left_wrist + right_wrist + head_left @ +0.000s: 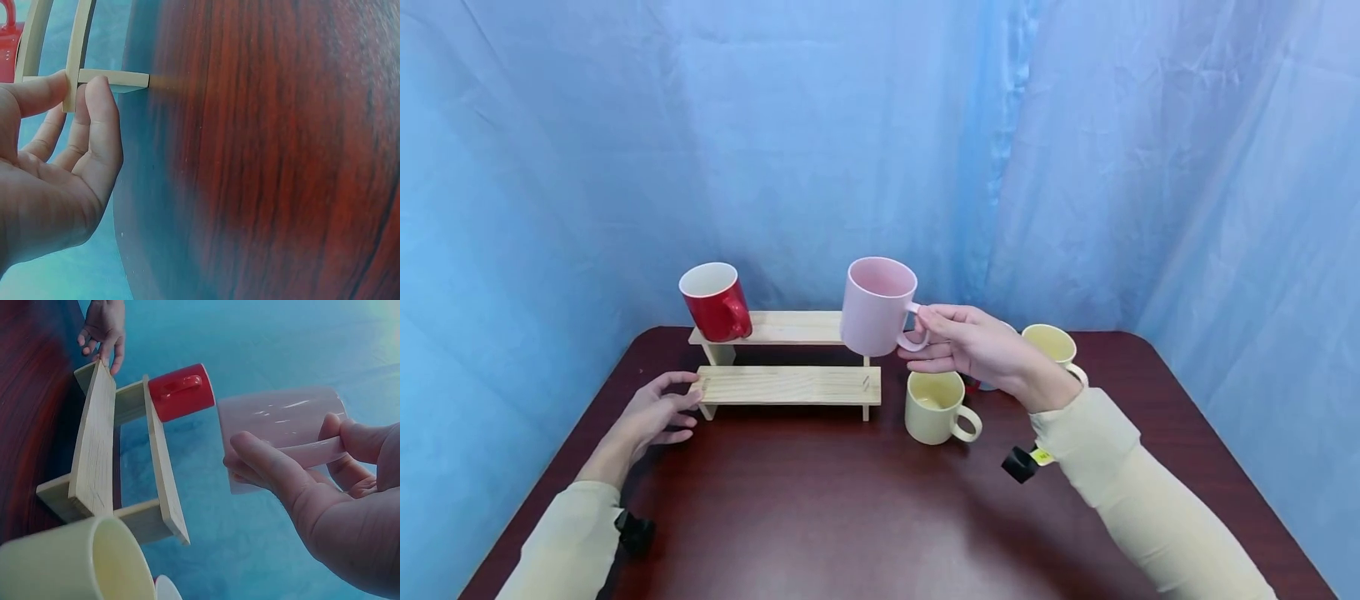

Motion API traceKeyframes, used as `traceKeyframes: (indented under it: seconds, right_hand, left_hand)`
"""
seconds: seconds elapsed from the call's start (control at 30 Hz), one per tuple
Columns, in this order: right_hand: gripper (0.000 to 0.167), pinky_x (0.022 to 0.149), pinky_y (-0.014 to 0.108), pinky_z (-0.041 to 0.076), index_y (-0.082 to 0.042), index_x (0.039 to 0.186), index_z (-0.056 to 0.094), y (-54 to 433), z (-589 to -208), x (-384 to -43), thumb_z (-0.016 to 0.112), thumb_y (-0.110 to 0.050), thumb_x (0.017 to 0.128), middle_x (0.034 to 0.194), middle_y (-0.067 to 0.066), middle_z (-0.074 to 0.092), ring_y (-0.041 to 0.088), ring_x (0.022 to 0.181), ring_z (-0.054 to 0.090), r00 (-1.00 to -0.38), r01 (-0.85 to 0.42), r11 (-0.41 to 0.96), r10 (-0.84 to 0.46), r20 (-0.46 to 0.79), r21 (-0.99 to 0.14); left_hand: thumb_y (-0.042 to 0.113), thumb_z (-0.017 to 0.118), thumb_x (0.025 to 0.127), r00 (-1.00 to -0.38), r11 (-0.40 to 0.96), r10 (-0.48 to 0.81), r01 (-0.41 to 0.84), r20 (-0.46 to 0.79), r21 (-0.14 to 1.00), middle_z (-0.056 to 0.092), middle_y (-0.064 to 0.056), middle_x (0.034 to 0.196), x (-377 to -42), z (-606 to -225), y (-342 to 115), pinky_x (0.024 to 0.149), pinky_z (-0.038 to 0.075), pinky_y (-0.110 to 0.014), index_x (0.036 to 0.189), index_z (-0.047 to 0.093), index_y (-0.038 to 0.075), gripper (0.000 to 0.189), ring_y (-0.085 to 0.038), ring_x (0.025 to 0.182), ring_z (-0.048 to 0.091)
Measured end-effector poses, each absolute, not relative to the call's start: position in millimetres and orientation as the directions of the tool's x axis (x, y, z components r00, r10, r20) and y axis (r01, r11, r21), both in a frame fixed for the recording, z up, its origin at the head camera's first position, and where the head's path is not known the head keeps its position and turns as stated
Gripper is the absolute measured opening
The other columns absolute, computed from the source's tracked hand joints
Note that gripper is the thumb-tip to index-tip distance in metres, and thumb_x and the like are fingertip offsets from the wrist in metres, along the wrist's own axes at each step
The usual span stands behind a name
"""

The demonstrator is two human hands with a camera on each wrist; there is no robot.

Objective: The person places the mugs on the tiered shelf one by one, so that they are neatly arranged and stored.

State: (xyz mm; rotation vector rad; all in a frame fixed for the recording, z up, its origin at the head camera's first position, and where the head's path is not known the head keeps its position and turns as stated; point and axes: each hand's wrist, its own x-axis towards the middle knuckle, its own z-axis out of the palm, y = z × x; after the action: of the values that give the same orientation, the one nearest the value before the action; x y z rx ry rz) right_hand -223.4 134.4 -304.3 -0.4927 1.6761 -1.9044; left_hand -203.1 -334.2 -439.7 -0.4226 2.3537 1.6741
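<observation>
My right hand point(977, 346) grips a pink mug point(876, 312) by its handle, holding it upright in the air near the right end of a two-step wooden rack point(790, 385). On the rack's upper step, at the left end, stands a red mug point(711, 312) with a white inside. My left hand point(651, 417) is at the left end of the lower step. In the left wrist view its thumb and fingers pinch the end of that board. The lower step bears no mug.
Right of the rack, a pale yellow mug point(928, 412) stands on the dark red-brown table point(820, 517). A second yellow mug point(1048, 343) is behind my right wrist, beside another cup mostly hidden by the hand. Blue curtains point(850, 150) hang behind the table.
</observation>
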Motion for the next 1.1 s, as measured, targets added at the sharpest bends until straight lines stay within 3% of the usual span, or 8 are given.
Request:
traceKeyframes:
  seconds: [0.23, 0.57, 0.77, 0.97, 1.1]
  right_hand:
    - [0.027, 0.099, 0.05, 0.051, 0.004, 0.099, 0.054, 127.3, -300.9, -230.7, 0.049, -0.02, 0.109, 0.108, 0.016, 0.053, 0.032, 0.117, 0.065, -0.786, 0.144, -0.029, -0.611, -0.097, -0.989]
    - [0.027, 0.101, 0.054, 0.048, 0.004, 0.1, 0.053, 99.7, -305.5, -256.8, 0.05, -0.021, 0.109, 0.102, 0.018, 0.057, 0.035, 0.107, 0.069, -0.815, 0.167, -0.019, -0.566, -0.127, -0.986]
    - [0.03, 0.098, 0.05, 0.053, 0.001, 0.102, 0.055, 77.0, -311.7, -275.4, 0.055, -0.028, 0.107, 0.095, 0.014, 0.053, 0.044, 0.116, 0.062, -0.841, 0.174, 0.055, -0.511, -0.177, -0.983]
    - [0.028, 0.101, 0.052, 0.05, -0.001, 0.101, 0.056, 44.3, -320.9, -287.6, 0.056, -0.029, 0.106, 0.088, 0.011, 0.053, 0.032, 0.099, 0.066, -0.845, 0.209, 0.048, -0.493, -0.205, -0.977]
    - [0.029, 0.1, 0.051, 0.051, -0.002, 0.101, 0.057, 20.3, -324.4, -290.4, 0.056, -0.03, 0.106, 0.09, 0.012, 0.051, 0.03, 0.098, 0.064, -0.841, 0.21, 0.037, -0.503, -0.2, -0.977]
  left_hand:
    - [0.033, 0.065, 0.1, -0.932, 0.294, -0.105, -0.361, -0.346, 0.885, 0.057, -0.018, 0.125, -213.2, -445.9, -316.1, 0.072, 0.061, -0.036, 0.151, 0.039, 0.013, 0.06, -0.023, 0.084, 0.064]
    - [0.029, 0.066, 0.099, -0.93, 0.325, -0.06, -0.362, -0.363, 0.874, 0.059, -0.021, 0.126, -234.4, -441.5, -312.9, 0.073, 0.061, -0.036, 0.149, 0.042, 0.013, 0.057, -0.023, 0.083, 0.064]
    - [0.03, 0.066, 0.1, -0.936, 0.33, -0.049, -0.345, -0.349, 0.879, 0.06, -0.018, 0.122, -242.7, -443.1, -309.1, 0.074, 0.061, -0.036, 0.148, 0.042, 0.014, 0.056, -0.025, 0.087, 0.065]
    - [0.033, 0.067, 0.099, -0.934, 0.322, -0.048, -0.35, -0.354, 0.88, 0.059, -0.015, 0.121, -236.8, -445.2, -315.8, 0.074, 0.061, -0.036, 0.149, 0.041, 0.014, 0.06, -0.025, 0.089, 0.065]
    - [0.035, 0.067, 0.099, -0.93, 0.327, -0.071, -0.363, -0.36, 0.873, 0.06, -0.015, 0.12, -229.0, -443.7, -326.4, 0.073, 0.061, -0.035, 0.149, 0.041, 0.015, 0.06, -0.023, 0.087, 0.064]
